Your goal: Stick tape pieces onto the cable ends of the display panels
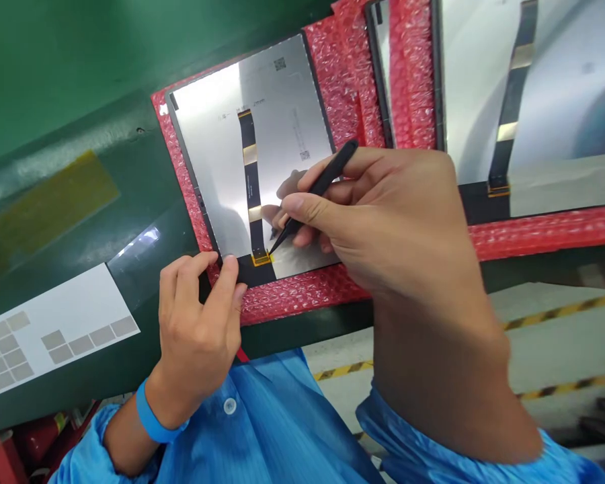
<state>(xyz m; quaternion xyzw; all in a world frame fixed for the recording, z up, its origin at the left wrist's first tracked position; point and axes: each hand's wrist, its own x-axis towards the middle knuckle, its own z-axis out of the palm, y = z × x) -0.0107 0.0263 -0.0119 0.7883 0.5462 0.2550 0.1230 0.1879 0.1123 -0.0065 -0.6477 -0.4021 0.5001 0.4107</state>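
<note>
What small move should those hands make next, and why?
Perhaps pinch gently with the tweezers at the orange end of the strip: the right hand holds their tip beside it, while the left hand rests at the panel's corner.

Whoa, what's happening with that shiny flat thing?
A person's right hand holds a pointed black tool, its tip right by the orange end of a dark strip on the shiny panel. The left hand is at the panel's near left corner. The panel lies on red bubble wrap; another panel lies to the right.
</note>
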